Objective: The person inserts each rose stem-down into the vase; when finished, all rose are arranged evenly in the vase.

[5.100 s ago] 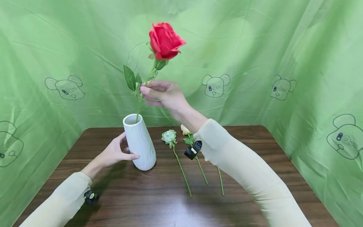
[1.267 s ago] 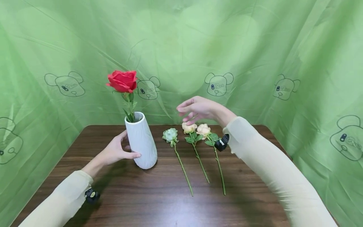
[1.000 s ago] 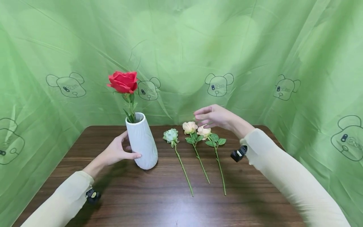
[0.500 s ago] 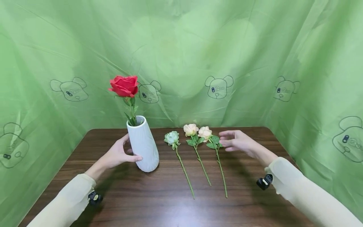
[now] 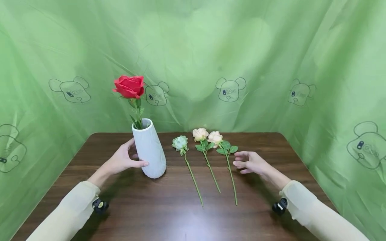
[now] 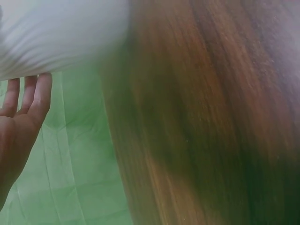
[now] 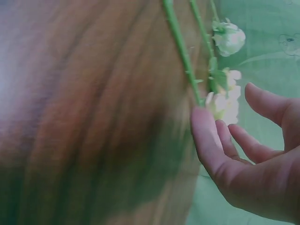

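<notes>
My left hand (image 5: 122,161) grips the white ribbed vase (image 5: 149,152) from its left side, thumb across the front. In the left wrist view, fingertips (image 6: 43,84) press against the vase wall. A red rose (image 5: 129,87) stands in the vase, leaning left, its lower stem hidden inside. To the right, my right hand (image 5: 252,164) hovers beside the stem and leaves of the rightmost peach rose (image 5: 215,138), fingers loosely bent and holding nothing. In the right wrist view, the thumb and fingers stand apart near that stem (image 7: 180,44).
A second peach rose (image 5: 200,134) and a pale green flower (image 5: 180,143) lie on the brown wooden table (image 5: 156,207), stems toward me. A green curtain (image 5: 193,60) printed with bear heads surrounds the table on three sides.
The red rose went from my right hand into the vase. My empty right hand then moved right and down to beside the rightmost peach rose. My left hand keeps holding the vase.
</notes>
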A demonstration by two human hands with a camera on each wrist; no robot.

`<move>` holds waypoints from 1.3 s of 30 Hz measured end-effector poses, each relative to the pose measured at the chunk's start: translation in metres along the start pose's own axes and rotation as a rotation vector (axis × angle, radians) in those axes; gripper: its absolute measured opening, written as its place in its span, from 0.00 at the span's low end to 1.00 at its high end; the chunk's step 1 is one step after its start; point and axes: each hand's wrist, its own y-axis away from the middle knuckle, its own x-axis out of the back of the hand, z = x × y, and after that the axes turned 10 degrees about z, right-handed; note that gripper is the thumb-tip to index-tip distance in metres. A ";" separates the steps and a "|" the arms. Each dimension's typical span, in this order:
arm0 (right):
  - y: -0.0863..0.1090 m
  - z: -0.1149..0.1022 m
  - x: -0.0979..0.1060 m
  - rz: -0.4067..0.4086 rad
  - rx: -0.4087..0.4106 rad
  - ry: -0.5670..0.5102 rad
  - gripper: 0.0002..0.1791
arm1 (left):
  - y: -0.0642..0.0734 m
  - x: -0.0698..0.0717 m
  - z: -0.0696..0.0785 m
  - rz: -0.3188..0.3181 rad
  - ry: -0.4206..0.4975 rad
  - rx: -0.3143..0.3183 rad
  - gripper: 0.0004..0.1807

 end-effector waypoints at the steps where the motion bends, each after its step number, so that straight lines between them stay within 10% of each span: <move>1: -0.002 0.002 0.000 0.011 -0.001 0.003 0.36 | -0.001 0.000 -0.001 0.000 0.001 -0.003 0.46; 15: -0.014 0.022 -0.009 0.153 -0.129 0.035 0.38 | -0.009 -0.005 -0.001 -0.027 0.054 0.016 0.47; 39: -0.028 0.020 -0.023 0.128 -0.173 0.081 0.32 | 0.001 0.001 0.002 -0.034 0.060 0.033 0.47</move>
